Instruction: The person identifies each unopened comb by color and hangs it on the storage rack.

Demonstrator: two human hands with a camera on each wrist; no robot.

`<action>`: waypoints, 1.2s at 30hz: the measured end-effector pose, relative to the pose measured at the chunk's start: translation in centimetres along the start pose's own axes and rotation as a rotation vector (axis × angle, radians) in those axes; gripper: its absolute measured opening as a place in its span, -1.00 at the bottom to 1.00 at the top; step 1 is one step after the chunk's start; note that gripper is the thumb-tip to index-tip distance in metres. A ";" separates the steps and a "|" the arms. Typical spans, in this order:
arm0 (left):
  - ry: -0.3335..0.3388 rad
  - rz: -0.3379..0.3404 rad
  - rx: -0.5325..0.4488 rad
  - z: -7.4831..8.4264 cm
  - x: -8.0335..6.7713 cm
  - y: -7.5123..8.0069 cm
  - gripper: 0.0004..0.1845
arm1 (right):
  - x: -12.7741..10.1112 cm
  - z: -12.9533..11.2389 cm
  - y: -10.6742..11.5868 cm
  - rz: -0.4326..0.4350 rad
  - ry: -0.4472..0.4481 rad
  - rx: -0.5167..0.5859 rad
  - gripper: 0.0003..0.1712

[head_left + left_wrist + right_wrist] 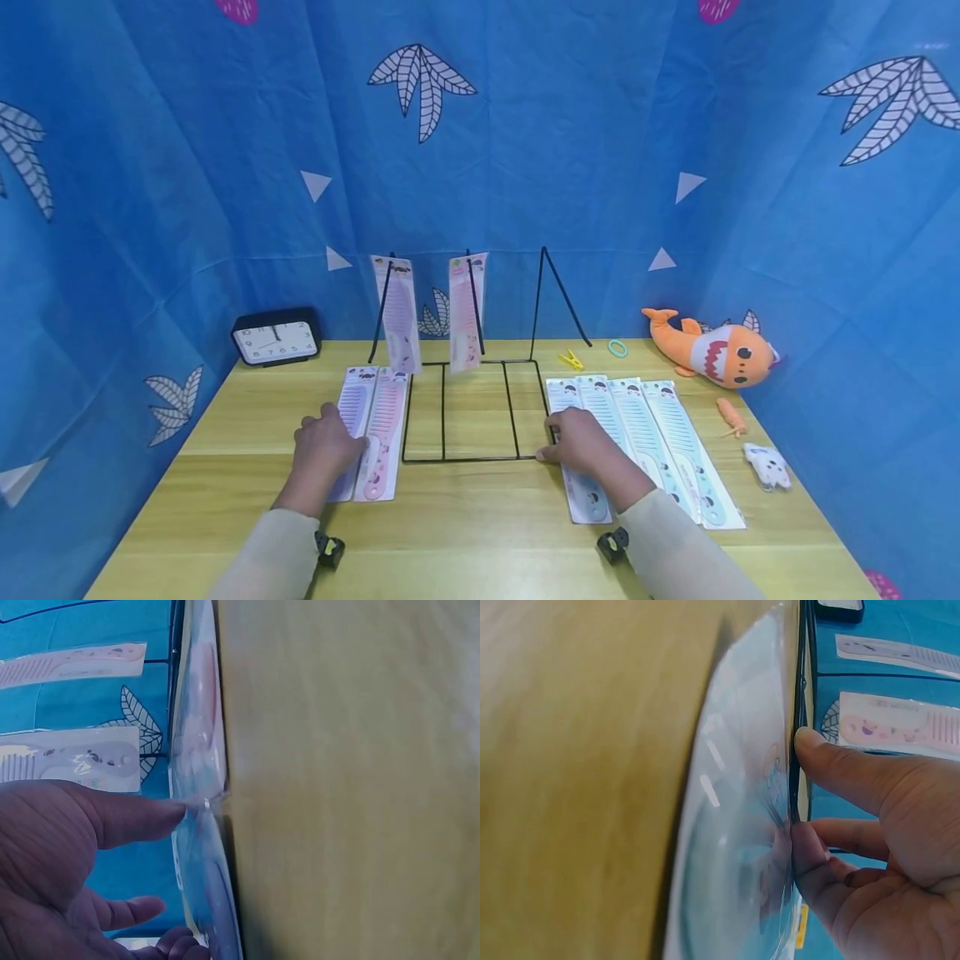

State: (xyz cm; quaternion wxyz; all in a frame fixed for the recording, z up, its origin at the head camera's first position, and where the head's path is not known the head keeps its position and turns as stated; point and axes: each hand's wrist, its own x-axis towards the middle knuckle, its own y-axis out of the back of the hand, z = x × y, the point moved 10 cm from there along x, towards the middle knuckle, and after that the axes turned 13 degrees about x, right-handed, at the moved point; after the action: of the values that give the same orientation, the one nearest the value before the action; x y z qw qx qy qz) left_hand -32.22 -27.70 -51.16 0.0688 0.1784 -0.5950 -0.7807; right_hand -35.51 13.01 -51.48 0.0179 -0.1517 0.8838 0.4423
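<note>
Nearest, the left hand (324,447) lies flat, fingers straight, on the purple packaged comb (351,425) at seven o'clock of the wire rack (471,412), while the right hand (583,442) rests on a blue packaged comb (581,467) at four o'clock, thumb touching the rack's base. Farther, two packaged combs (397,317) hang on the rack's hooks.

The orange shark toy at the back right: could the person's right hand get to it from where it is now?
Probably yes. The right hand rests on a packaged comb; only flat combs lie between it and the shark toy.
</note>
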 end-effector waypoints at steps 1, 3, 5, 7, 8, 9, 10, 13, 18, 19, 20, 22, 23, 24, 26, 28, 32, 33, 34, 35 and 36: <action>-0.001 0.002 0.005 0.0 0.0 0.0 -0.09 | 0.0 0.0 0.0 0.000 -0.001 -0.001 -0.33; 0.001 0.000 0.012 -0.2 0.0 0.0 -0.10 | 0.1 0.1 0.0 0.004 -0.002 -0.005 -0.34; 0.004 -0.007 0.017 -0.3 0.0 -0.1 -0.10 | 0.1 0.2 -0.1 0.005 -0.006 -0.007 -0.34; 0.012 -0.016 0.015 -0.6 0.1 -0.1 -0.09 | 0.2 0.3 -0.2 0.004 -0.011 -0.007 -0.34; 0.018 -0.021 0.014 -0.8 0.1 -0.1 -0.09 | 0.2 0.2 -0.2 0.004 -0.010 -0.007 -0.33; 0.022 -0.023 0.017 -1.0 0.1 -0.1 -0.09 | 0.2 0.2 -0.2 0.003 -0.011 -0.005 -0.33; 0.027 -0.026 0.020 -1.1 0.1 0.0 -0.08 | 0.2 0.2 -0.2 0.002 -0.010 -0.003 -0.33; 0.037 -0.021 0.034 -1.8 0.3 0.3 -0.10 | 0.2 0.2 -0.2 0.003 -0.010 -0.006 -0.32; 0.061 -0.011 0.048 -3.1 0.4 1.1 -0.22 | 0.3 0.4 -0.2 0.002 -0.016 -0.014 -0.29; 0.068 -0.020 0.043 -3.4 0.5 1.2 -0.24 | 0.3 0.4 -0.3 0.001 -0.018 -0.014 -0.29; 0.076 -0.031 0.038 -3.7 0.5 1.2 -0.24 | 0.3 0.4 -0.3 0.002 -0.018 -0.014 -0.29; 0.089 -0.057 0.027 -4.2 0.7 1.0 -0.24 | 0.3 0.4 -0.3 0.002 -0.020 -0.016 -0.30; 0.094 -0.076 0.015 -4.4 0.8 0.9 -0.22 | 0.3 0.4 -0.3 0.002 -0.020 -0.015 -0.31; 0.099 -0.091 0.005 -4.6 0.9 0.7 -0.19 | 0.3 0.4 -0.3 0.001 -0.020 -0.013 -0.32; 0.104 -0.118 -0.014 -5.0 1.1 0.5 -0.13 | 0.3 0.3 -0.3 0.000 -0.023 -0.010 -0.33; 0.107 -0.139 -0.033 -5.3 1.2 0.3 -0.07 | 0.3 0.3 -0.3 -0.002 -0.028 -0.006 -0.33; 0.093 -0.159 -0.058 -5.6 1.3 0.5 -0.09 | 0.3 0.4 -0.3 -0.006 -0.035 -0.003 -0.31; 0.087 -0.161 -0.060 -5.7 1.3 0.6 -0.12 | 0.3 0.4 -0.3 -0.007 -0.036 -0.004 -0.31; 0.078 -0.162 -0.063 -5.7 1.3 0.7 -0.16 | 0.3 0.4 -0.3 -0.007 -0.035 -0.005 -0.31; 0.067 -0.162 -0.069 -5.8 1.3 0.8 -0.21 | 0.3 0.4 -0.3 -0.006 -0.033 -0.006 -0.31; 0.054 -0.156 -0.070 -5.8 1.4 1.0 -0.27 | 0.3 0.4 -0.3 -0.004 -0.029 -0.008 -0.31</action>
State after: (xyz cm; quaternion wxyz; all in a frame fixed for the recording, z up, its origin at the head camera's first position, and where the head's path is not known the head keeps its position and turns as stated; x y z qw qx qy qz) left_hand -31.50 -33.65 -51.79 0.0301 0.2425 -0.5494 -0.7990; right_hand -35.79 13.07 -52.00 0.0311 -0.1470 0.8814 0.4479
